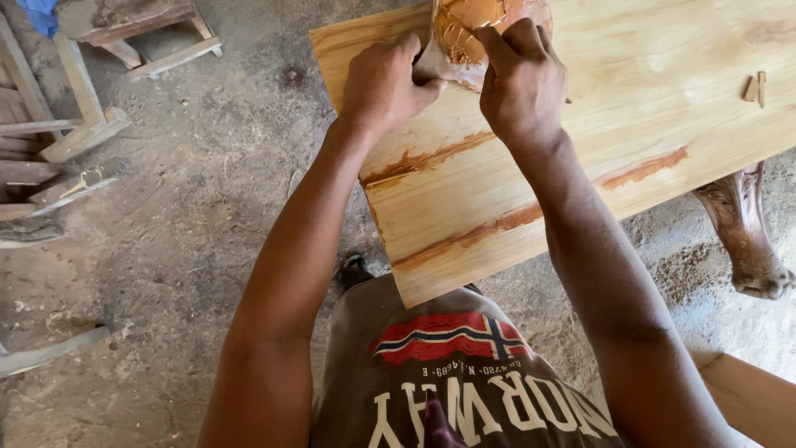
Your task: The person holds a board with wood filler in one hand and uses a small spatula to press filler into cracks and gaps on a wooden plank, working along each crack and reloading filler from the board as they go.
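A pale wooden board (663, 91) lies in front of me, with reddish-brown filler smeared along its seams (464, 241). Both hands are at its far edge. My left hand (383, 83) pinches the side of a clear plastic bag of orange-brown filler paste (464, 29). My right hand (518, 79) grips the same bag from the right, fingers curled over it. The bag's top is cut off by the frame.
Two small wood chips (755, 88) rest on the board at right. A carved wooden leg (746, 241) stands under it on the dusty concrete floor (191, 224). Wooden frames and slats (58, 141) lie at the left, a stool (137, 33) behind them.
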The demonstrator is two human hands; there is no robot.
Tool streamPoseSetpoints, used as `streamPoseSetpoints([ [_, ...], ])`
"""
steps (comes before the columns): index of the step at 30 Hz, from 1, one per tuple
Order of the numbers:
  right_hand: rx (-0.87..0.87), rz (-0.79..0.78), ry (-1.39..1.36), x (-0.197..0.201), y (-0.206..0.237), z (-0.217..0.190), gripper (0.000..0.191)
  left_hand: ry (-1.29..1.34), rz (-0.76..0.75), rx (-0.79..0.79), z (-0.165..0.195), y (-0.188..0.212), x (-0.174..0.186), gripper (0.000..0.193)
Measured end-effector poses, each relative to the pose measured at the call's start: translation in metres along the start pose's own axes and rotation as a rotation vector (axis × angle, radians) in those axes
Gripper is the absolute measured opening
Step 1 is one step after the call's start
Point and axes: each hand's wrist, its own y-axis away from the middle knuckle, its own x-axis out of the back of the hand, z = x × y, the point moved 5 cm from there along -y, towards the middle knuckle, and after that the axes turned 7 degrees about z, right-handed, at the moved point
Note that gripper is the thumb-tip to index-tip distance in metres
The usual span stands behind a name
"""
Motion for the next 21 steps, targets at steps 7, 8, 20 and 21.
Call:
streamPoseSetpoints([
  [7, -0.038, -0.026, -0.285, 0.012, -0.002, -0.005, 0.037, 0.008, 0.022, -0.033, -0.004, 0.000, -0.001, 0.039],
  [8, -0.042, -0.039, -0.344, 0.021, -0.001, 0.002, 0.035, -0.019, 0.042, -0.060, -0.004, 0.000, -0.002, 0.040],
  [20, 0.046, -0.391, -0.392, 0.077, 0.080, 0.077, 0.032, 0.016, 0.069, -0.039, -0.009, 0.009, -0.008, 0.042],
  [21, 0.065, -0.398, -0.383, 0.073, 0.081, 0.075, 0.033, 0.006, 0.068, -0.047, -0.010, 0.009, -0.008, 0.042],
])
